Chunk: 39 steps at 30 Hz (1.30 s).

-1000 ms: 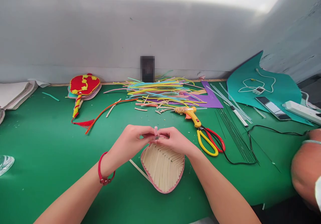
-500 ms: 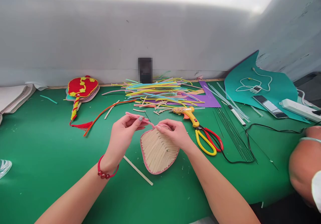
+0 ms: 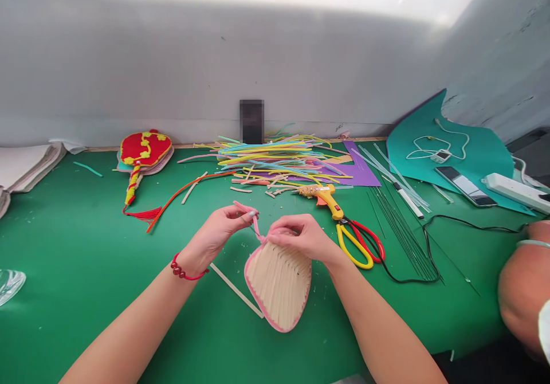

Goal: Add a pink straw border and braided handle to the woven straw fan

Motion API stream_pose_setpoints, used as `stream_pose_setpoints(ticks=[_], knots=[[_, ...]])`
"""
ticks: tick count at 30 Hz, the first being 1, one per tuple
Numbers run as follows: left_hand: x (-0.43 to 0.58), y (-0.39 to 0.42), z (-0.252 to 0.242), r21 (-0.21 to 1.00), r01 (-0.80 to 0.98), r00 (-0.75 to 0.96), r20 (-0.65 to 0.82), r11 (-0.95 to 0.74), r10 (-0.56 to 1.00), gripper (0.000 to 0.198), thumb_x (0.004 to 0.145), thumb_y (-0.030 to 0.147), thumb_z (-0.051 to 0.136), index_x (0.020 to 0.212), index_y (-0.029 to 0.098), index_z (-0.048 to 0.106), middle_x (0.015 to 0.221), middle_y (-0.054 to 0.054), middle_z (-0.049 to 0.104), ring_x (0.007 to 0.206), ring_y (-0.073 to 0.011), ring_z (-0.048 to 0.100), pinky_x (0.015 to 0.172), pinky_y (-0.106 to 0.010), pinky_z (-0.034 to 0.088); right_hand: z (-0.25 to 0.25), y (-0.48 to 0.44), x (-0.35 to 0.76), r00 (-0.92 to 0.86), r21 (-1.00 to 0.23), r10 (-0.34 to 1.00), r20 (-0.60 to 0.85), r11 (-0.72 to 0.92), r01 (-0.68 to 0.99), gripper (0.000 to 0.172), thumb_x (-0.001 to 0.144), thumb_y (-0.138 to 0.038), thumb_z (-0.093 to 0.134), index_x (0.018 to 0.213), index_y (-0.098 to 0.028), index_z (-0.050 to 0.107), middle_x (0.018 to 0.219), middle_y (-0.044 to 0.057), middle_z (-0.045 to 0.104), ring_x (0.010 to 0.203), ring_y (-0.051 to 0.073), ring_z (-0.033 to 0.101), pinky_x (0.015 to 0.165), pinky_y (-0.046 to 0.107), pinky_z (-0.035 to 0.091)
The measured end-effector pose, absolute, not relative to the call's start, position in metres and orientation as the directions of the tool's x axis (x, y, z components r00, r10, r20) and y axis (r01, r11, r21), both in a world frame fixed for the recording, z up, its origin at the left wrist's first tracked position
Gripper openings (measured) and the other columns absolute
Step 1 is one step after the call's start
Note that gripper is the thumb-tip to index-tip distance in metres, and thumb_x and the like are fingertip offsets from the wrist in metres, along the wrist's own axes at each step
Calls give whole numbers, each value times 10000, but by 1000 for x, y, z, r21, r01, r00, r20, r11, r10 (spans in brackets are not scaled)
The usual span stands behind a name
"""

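A small cream fan panel (image 3: 277, 286) made of side-by-side strips, edged with a pink pipe cleaner, rests on the green table (image 3: 86, 258) in front of me. My right hand (image 3: 301, 236) is closed on the panel's top edge. My left hand (image 3: 223, 226) pinches the loose pink pipe cleaner end (image 3: 251, 216), which runs from the panel's top up and to the left. A red bead bracelet (image 3: 184, 270) circles my left wrist. A single cream strip (image 3: 236, 291) lies just left of the panel.
A heap of coloured strips (image 3: 275, 160) and purple sheet lie behind. Yellow glue gun (image 3: 324, 195) and yellow-red scissors (image 3: 358, 243) sit right of my hands, with thin wires, black cable, teal sheet (image 3: 451, 143), phone, power strip. A finished red fan (image 3: 144, 152) lies far left. Another person's arm (image 3: 524, 292) is at right.
My hands first pinched the pink end together above the panel. The left hand then drew the end out to the left, and both hands with the panel have shifted slightly on the table.
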<state>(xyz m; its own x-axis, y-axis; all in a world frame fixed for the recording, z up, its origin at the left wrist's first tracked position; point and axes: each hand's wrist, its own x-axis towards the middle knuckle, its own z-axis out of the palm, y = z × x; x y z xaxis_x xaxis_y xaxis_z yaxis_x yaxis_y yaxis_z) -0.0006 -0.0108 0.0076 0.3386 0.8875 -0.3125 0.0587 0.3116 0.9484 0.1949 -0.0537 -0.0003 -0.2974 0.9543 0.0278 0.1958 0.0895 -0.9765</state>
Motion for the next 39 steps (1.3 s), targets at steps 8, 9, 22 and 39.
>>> stream_pose_setpoints(ticks=[8,9,22,39], knots=[[-6,-16,23,927,370,609,-184,-71,772,139,714,305,658,724,173,702,744,-7,693,720,-147,606,691,-236,463,4,-57,197,-628,-932,759,-172,81,353,211,769,-335,616,810,-153,715,787,19,706,733,141,592,673,212,446],[-5,-19,24,915,386,626,-168,-115,762,117,728,277,641,722,176,700,724,1,692,713,-143,607,689,-224,459,4,-57,196,-630,-924,754,-186,84,373,202,771,-319,606,808,-156,718,781,14,707,730,142,594,666,209,444],[7,-42,20,768,384,495,297,-512,817,110,828,255,589,788,205,678,765,18,712,684,-114,624,660,-191,450,-6,-48,192,-216,-928,975,-53,32,372,227,777,-358,583,805,-164,697,768,8,677,746,152,578,660,242,421],[16,-36,-3,926,160,214,305,-342,928,235,941,365,386,868,204,541,912,-23,622,870,-156,621,813,-309,496,-11,-45,192,-22,-944,993,118,119,307,259,756,-427,620,808,-183,692,813,27,693,775,176,613,712,286,470]])
